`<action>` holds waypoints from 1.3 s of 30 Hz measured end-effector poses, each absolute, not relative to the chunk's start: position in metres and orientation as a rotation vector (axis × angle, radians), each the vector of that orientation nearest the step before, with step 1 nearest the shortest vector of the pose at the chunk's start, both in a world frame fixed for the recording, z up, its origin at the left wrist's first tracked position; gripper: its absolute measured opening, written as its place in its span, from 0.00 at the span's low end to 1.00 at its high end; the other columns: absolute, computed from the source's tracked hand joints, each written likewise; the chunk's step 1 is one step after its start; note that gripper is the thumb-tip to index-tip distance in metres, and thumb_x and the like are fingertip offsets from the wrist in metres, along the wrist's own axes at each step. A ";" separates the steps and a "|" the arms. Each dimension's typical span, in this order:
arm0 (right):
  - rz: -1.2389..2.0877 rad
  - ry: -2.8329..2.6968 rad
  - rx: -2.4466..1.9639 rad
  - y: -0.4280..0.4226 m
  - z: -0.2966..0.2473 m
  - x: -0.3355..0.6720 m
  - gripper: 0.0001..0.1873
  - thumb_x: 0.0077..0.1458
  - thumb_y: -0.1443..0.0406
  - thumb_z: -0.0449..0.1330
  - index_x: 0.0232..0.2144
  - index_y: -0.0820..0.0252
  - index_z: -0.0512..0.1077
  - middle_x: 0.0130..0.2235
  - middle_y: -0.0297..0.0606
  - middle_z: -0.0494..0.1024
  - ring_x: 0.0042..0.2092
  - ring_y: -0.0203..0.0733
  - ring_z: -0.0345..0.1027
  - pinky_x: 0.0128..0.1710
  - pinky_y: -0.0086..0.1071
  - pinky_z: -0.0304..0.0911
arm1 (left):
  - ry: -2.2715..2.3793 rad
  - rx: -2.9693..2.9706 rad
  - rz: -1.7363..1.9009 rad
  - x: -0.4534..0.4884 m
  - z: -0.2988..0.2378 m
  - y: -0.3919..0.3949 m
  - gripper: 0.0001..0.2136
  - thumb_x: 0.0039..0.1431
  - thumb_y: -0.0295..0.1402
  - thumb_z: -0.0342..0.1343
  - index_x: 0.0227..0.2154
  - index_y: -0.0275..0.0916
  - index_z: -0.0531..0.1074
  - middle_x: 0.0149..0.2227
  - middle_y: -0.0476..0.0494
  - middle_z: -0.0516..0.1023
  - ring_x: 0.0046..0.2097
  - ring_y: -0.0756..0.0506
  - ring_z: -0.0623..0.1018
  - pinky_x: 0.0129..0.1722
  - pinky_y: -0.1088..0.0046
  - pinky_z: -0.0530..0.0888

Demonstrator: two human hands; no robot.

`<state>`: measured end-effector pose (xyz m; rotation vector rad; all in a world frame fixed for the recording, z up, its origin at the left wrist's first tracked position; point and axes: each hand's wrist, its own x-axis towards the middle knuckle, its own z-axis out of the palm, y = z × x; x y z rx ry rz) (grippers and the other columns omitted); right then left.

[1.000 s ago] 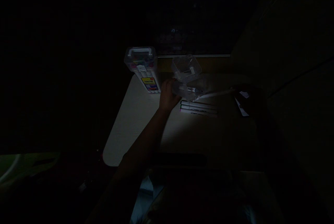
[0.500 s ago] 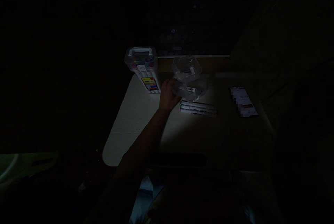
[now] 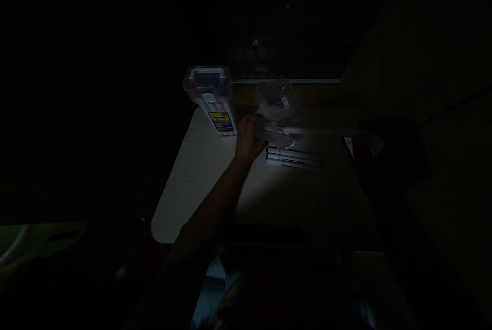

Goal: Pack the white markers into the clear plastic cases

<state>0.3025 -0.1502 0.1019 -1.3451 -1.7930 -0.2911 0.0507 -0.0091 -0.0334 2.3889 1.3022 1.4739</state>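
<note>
The scene is very dark. My left hand (image 3: 249,139) is closed on the left side of an open clear plastic case (image 3: 277,112) on a pale table (image 3: 203,181). My right hand (image 3: 384,138) comes in from the right as a dark shape. It holds a long white marker (image 3: 319,130) whose tip reaches the case. Three markers (image 3: 292,158) lie side by side on the table just in front of the case.
A second clear marker case (image 3: 212,98) with a white handle and a coloured label lies left of my left hand. A phone (image 3: 350,146) shows partly under my right hand. A green surface (image 3: 34,243) lies at the lower left. Darkness hides everything beyond the table.
Half a second ago my right hand was out of view and the phone lay uncovered. It has come back from the right with a white marker reaching the case. My left hand stayed put.
</note>
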 end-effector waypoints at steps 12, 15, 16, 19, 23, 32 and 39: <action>-0.405 -1.903 -1.314 -0.137 0.094 0.287 0.09 0.58 0.63 0.55 0.38 0.58 0.73 0.38 0.41 0.77 0.43 0.44 0.70 0.44 0.40 0.66 | 1.297 2.392 1.438 0.051 -0.032 -0.010 0.31 0.52 0.48 0.58 0.54 0.39 0.57 0.52 0.34 0.67 0.55 0.35 0.69 0.55 0.50 0.67; -0.419 -1.963 -1.273 -0.135 0.088 0.285 0.10 0.58 0.63 0.55 0.39 0.59 0.73 0.38 0.41 0.78 0.43 0.44 0.70 0.45 0.40 0.64 | 1.283 2.403 1.459 0.051 -0.033 -0.010 0.31 0.52 0.48 0.57 0.55 0.38 0.57 0.52 0.33 0.67 0.55 0.35 0.69 0.54 0.51 0.68; -0.408 -1.980 -1.291 -0.135 0.085 0.284 0.11 0.58 0.63 0.54 0.40 0.59 0.74 0.39 0.41 0.78 0.43 0.45 0.70 0.46 0.41 0.64 | 1.275 2.413 1.470 0.051 -0.033 -0.010 0.32 0.52 0.49 0.58 0.55 0.38 0.57 0.52 0.33 0.67 0.55 0.35 0.69 0.54 0.51 0.68; -0.371 -2.023 -1.403 -0.133 0.076 0.282 0.13 0.58 0.62 0.53 0.42 0.56 0.74 0.41 0.41 0.77 0.46 0.47 0.68 0.48 0.44 0.62 | 1.265 2.435 1.478 0.051 -0.033 -0.010 0.32 0.52 0.49 0.58 0.55 0.39 0.57 0.51 0.34 0.68 0.54 0.35 0.69 0.54 0.52 0.68; -0.356 -2.064 -1.451 -0.128 0.069 0.282 0.14 0.58 0.61 0.52 0.43 0.55 0.74 0.42 0.41 0.76 0.47 0.48 0.67 0.49 0.45 0.60 | 1.302 2.436 1.439 0.050 -0.034 -0.010 0.32 0.51 0.46 0.60 0.55 0.40 0.57 0.52 0.34 0.67 0.54 0.34 0.69 0.54 0.50 0.69; -0.292 -2.087 -1.428 -0.122 0.062 0.281 0.13 0.59 0.62 0.52 0.40 0.57 0.74 0.40 0.42 0.77 0.45 0.47 0.68 0.47 0.42 0.60 | 1.277 2.456 1.460 0.052 -0.031 -0.010 0.30 0.50 0.42 0.60 0.55 0.40 0.57 0.51 0.36 0.67 0.54 0.36 0.69 0.54 0.52 0.69; -0.275 -2.090 -1.415 -0.121 0.057 0.283 0.13 0.59 0.62 0.51 0.39 0.56 0.75 0.40 0.41 0.78 0.44 0.46 0.68 0.46 0.41 0.60 | 1.306 2.447 1.471 0.052 -0.033 -0.009 0.30 0.51 0.45 0.59 0.55 0.41 0.57 0.52 0.36 0.66 0.54 0.36 0.68 0.54 0.52 0.68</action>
